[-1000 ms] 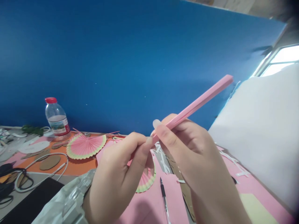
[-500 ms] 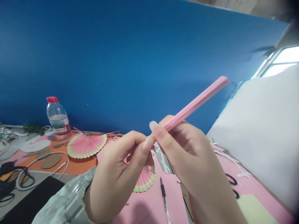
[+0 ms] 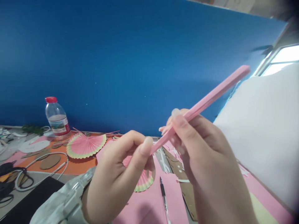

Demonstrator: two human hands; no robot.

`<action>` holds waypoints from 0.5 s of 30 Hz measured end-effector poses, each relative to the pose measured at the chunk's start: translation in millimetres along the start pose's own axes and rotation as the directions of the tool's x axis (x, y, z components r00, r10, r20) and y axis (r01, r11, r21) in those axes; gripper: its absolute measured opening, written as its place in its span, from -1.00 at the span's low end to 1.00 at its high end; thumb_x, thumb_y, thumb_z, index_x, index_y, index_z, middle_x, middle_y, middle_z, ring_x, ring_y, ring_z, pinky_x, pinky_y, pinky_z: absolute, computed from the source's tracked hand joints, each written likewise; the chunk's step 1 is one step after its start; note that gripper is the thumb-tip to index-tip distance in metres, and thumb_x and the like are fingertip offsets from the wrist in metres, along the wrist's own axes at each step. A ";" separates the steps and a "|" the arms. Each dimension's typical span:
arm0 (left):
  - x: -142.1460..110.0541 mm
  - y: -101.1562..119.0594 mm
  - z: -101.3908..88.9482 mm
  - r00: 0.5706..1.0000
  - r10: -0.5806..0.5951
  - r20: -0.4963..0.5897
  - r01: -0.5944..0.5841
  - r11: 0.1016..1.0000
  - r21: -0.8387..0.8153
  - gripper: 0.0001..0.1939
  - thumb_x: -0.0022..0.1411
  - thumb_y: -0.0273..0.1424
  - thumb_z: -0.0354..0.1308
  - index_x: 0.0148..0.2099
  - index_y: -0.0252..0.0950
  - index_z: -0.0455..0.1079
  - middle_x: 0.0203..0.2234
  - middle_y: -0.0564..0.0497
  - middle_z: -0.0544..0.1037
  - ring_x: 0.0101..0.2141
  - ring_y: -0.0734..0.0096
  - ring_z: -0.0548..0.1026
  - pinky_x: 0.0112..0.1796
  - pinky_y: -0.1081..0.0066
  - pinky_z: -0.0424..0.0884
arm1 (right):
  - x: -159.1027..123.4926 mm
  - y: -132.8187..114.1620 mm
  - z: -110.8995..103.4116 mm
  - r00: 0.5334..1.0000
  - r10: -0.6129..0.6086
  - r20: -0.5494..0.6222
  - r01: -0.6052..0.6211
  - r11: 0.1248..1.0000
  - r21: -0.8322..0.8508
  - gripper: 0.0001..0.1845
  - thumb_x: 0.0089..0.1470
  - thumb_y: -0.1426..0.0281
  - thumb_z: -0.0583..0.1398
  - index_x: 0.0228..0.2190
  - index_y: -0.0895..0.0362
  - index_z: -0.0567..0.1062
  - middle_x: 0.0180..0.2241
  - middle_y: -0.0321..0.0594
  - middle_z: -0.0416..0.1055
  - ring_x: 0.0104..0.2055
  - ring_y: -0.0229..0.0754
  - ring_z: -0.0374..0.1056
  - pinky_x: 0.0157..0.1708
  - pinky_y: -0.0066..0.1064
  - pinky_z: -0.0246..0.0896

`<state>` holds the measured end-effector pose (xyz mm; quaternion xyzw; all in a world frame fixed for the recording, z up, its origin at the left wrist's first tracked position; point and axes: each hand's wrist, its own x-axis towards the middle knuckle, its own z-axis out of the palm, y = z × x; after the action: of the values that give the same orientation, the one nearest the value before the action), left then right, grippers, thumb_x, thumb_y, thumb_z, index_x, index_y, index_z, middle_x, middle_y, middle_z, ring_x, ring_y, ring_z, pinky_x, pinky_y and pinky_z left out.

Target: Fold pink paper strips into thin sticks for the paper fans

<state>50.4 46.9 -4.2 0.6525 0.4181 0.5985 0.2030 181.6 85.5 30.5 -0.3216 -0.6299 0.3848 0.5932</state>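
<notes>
A: Please tell me, what are the hands doing, nearest to us?

B: The left hand point(image 3: 118, 174) pinches the lower end of a folded pink strip point(image 3: 217, 91), with the thumb on top. The right hand point(image 3: 207, 155) grasps the same strip higher up, between its thumb and fingers.

A: And where exactly is this strip?

B: It is in the air above a pink sheet point(image 3: 176, 196), tilted, its free end pointing up to the right.

A: What lies below?

B: A pen point(image 3: 163, 194) is on the sheet, and a small pleated fan point(image 3: 145, 183) is partly hidden behind the left hand.

A: And farther?

B: A larger pleated fan point(image 3: 86, 145) rests on an orange sheet point(image 3: 74, 167); then stands a red-capped bottle point(image 3: 57, 122), before a blue wall point(image 3: 116, 62).
</notes>
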 end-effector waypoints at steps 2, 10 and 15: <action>1.0 0.6 0.1 0.999 -0.013 0.038 0.014 1.000 -0.021 -0.76 0.37 -0.37 0.01 -0.39 -0.23 0.34 -0.60 0.19 0.45 -0.56 0.63 0.44 -0.47 0.62 0.38 | -1.3 -0.6 -1.0 0.996 -0.043 -0.073 0.036 0.996 -0.087 -0.65 0.18 0.18 0.18 -0.57 0.07 0.41 -0.55 -0.34 0.25 -0.54 -0.34 0.23 -0.66 -0.46 -0.04; 4.8 -3.4 5.5 0.998 -0.023 0.052 0.029 0.993 -0.117 -0.84 0.37 -0.39 0.04 -0.30 -0.18 0.37 -0.53 0.21 0.48 -0.49 0.66 0.48 -0.42 0.68 0.41 | -2.1 -3.4 -7.7 0.995 -0.103 0.010 0.102 0.959 -0.263 -0.62 0.18 0.12 0.15 -0.56 0.06 0.42 -0.58 -0.37 0.27 -0.55 -0.35 0.21 -0.59 -0.49 0.12; 3.7 -2.0 4.2 0.999 -0.044 0.019 0.046 0.995 -0.086 -0.81 0.37 -0.38 0.04 -0.34 -0.22 0.37 -0.58 0.20 0.46 -0.53 0.68 0.45 -0.44 0.71 0.38 | -0.6 -6.8 -6.9 0.966 0.022 0.257 0.043 0.968 -0.245 -0.58 0.19 0.17 0.15 -0.62 0.10 0.36 -0.63 -0.39 0.18 -0.63 -0.42 0.17 -0.70 -0.62 0.09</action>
<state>53.5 52.0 -4.3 0.6387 0.4047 0.6056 0.2480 188.8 82.3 36.1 -0.3374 -0.7465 0.3380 0.4633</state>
